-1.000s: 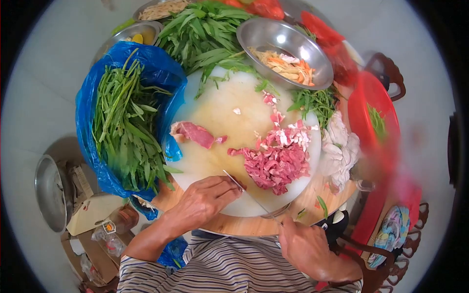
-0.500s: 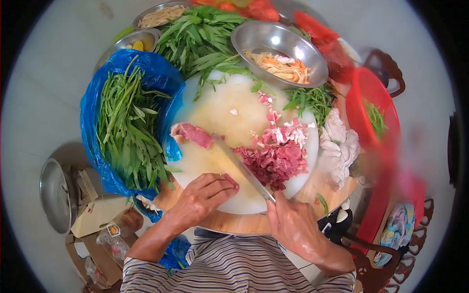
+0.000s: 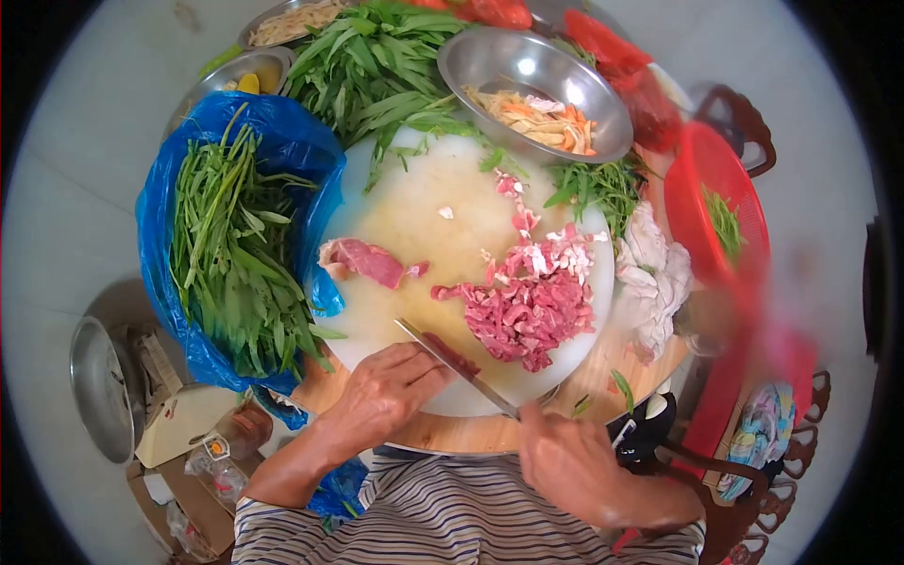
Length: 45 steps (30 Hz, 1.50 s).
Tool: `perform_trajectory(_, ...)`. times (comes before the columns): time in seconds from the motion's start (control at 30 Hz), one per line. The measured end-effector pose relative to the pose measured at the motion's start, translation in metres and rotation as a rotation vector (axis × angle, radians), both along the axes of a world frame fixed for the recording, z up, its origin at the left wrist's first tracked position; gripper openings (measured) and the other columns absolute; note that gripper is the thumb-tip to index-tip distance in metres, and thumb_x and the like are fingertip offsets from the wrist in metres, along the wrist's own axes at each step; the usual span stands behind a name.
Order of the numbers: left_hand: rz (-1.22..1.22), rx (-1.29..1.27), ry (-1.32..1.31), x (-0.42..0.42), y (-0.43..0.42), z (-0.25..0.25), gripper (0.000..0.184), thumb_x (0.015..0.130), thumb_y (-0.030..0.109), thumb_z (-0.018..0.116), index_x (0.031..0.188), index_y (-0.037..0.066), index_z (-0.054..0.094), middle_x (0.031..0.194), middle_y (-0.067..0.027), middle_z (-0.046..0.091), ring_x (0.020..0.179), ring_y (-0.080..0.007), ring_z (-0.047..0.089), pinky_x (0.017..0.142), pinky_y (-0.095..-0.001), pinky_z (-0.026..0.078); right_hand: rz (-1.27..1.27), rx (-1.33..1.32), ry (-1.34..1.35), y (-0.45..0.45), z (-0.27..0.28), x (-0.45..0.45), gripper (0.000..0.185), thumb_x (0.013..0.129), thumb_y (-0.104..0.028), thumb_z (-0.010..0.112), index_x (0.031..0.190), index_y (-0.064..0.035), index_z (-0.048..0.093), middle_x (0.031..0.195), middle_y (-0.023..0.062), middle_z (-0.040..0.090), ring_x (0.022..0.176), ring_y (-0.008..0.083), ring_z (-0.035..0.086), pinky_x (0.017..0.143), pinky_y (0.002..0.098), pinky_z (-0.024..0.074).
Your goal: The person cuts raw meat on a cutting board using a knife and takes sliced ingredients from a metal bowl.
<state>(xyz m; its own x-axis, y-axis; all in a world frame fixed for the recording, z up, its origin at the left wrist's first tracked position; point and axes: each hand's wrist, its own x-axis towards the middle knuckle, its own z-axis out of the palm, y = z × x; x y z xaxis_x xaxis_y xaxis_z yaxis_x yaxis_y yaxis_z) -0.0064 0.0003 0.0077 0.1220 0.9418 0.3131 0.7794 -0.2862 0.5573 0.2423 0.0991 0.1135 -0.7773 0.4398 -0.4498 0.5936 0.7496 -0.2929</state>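
My right hand (image 3: 576,463) is wrapped round the handle of a knife (image 3: 461,369), whose blade slants up and left across the round white cutting board (image 3: 395,207). Against the near side of the blade, the curled fingers of my left hand (image 3: 388,391) hold down a small piece of meat (image 3: 450,352); dark red flesh shows just beyond the blade. A pile of sliced meat (image 3: 537,315) lies right of the knife, with paler fatty bits above it. Farther off, a larger chunk of meat (image 3: 367,261) rests on the board's left side.
A blue plastic bag (image 3: 160,235) of leafy greens (image 3: 231,254) overlaps the board's left edge. At the back stand more greens (image 3: 372,71) and a steel bowl (image 3: 589,89) of shredded food. A crumpled whitish cloth or bag (image 3: 650,278) and a red basket (image 3: 692,188) are on the right.
The knife has moved left and towards me, from beside the sliced meat to my left fingertips. My right hand has dropped lower. The view has shifted slightly.
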Motion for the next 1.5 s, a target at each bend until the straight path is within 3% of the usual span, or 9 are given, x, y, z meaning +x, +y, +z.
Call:
perform_trajectory(0.2, 0.008, 0.031, -0.004, 0.000, -0.002, -0.003, 0.052, 0.070, 0.004, 0.073, 0.121, 0.006, 0.077, 0.122, -0.0086, 0.078, 0.115, -0.0309, 0.074, 0.103, -0.0424, 0.061, -0.031, 0.018, 0.178, 0.010, -0.031, -0.030, 0.020, 0.104, -0.013, 0.061, 0.106, 0.0071, 0.059, 0.070, 0.0219, 0.070, 0.061, 0.0434, 0.071, 0.056, 0.0553, 0.0562)
perform_trajectory(0.27, 0.009, 0.070, -0.033, 0.001, 0.001, -0.005, 0.051, 0.070, 0.003, 0.074, 0.121, 0.006, 0.078, 0.121, -0.0083, 0.078, 0.114, -0.0302, 0.074, 0.103, -0.0419, 0.061, -0.054, 0.025, 0.335, 0.020, -0.036, -0.027, 0.017, 0.101, -0.008, 0.060, 0.108, 0.0077, 0.060, 0.066, 0.0208, 0.070, 0.058, 0.0395, 0.073, 0.053, 0.0478, 0.0579)
perform_trajectory(0.43, 0.005, 0.158, -0.007, 0.001, -0.003, -0.010, 0.049, 0.069, 0.005, 0.074, 0.118, 0.000, 0.075, 0.120, -0.0120, 0.076, 0.112, -0.0303, 0.073, 0.101, -0.0426, 0.061, -0.031, 0.039, 0.257, 0.006, -0.007, -0.011, 0.016, 0.102, -0.009, 0.060, 0.108, 0.0067, 0.060, 0.066, 0.0201, 0.070, 0.058, 0.0394, 0.073, 0.052, 0.0495, 0.0569)
perform_trajectory(0.7, -0.001, 0.108, 0.011, -0.001, -0.004, -0.007, 0.044, 0.074, 0.005, 0.072, 0.117, 0.000, 0.076, 0.117, -0.0122, 0.076, 0.110, -0.0299, 0.073, 0.098, -0.0420, 0.062, -0.001, -0.013, 0.039, -0.002, 0.012, 0.008, 0.018, 0.096, -0.006, 0.062, 0.107, 0.0076, 0.059, 0.069, 0.0215, 0.071, 0.058, 0.0393, 0.074, 0.053, 0.0477, 0.0594)
perform_trajectory(1.17, 0.101, 0.191, 0.037, 0.006, -0.003, -0.007, 0.030, 0.075, 0.004, 0.078, 0.105, 0.007, 0.079, 0.112, -0.0071, 0.078, 0.107, -0.0286, 0.075, 0.091, -0.0404, 0.063, -0.092, 0.073, 0.430, 0.019, -0.033, -0.033, 0.015, 0.099, -0.009, 0.063, 0.101, 0.0057, 0.060, 0.061, 0.0221, 0.068, 0.056, 0.0392, 0.073, 0.050, 0.0468, 0.0569)
perform_trajectory(1.23, 0.126, 0.218, 0.012, 0.005, -0.004, -0.011, 0.045, 0.068, 0.004, 0.077, 0.113, 0.003, 0.078, 0.113, -0.0097, 0.077, 0.107, -0.0291, 0.074, 0.095, -0.0416, 0.062, -0.055, 0.073, 0.396, 0.014, -0.025, -0.024, 0.016, 0.100, -0.009, 0.062, 0.102, 0.0064, 0.060, 0.062, 0.0221, 0.068, 0.056, 0.0390, 0.073, 0.050, 0.0469, 0.0570)
perform_trajectory(1.33, 0.121, 0.220, 0.005, 0.007, -0.003, -0.012, 0.027, 0.076, 0.004, 0.081, 0.102, 0.007, 0.080, 0.105, -0.0073, 0.078, 0.101, -0.0274, 0.076, 0.089, -0.0398, 0.063, -0.005, 0.078, 0.283, 0.005, -0.003, -0.012, 0.016, 0.098, -0.007, 0.062, 0.104, 0.0074, 0.059, 0.063, 0.0220, 0.069, 0.055, 0.0386, 0.073, 0.051, 0.0471, 0.0572)
perform_trajectory(1.43, 0.089, 0.168, 0.026, 0.004, -0.005, -0.007, 0.046, 0.069, 0.000, 0.075, 0.114, 0.005, 0.079, 0.110, -0.0086, 0.078, 0.102, -0.0302, 0.074, 0.089, -0.0409, 0.063, 0.036, 0.074, 0.202, -0.005, 0.001, 0.002, 0.017, 0.093, -0.005, 0.063, 0.104, 0.0077, 0.059, 0.063, 0.0217, 0.069, 0.056, 0.0380, 0.074, 0.051, 0.0473, 0.0580)
perform_trajectory(1.5, 0.105, 0.150, 0.026, 0.005, -0.004, -0.002, 0.037, 0.071, 0.001, 0.077, 0.107, 0.007, 0.079, 0.106, -0.0085, 0.078, 0.101, -0.0301, 0.075, 0.089, -0.0405, 0.063, 0.042, 0.082, 0.194, -0.009, 0.001, 0.007, 0.019, 0.091, -0.004, 0.064, 0.104, 0.0079, 0.059, 0.063, 0.0216, 0.070, 0.056, 0.0376, 0.074, 0.051, 0.0473, 0.0586)
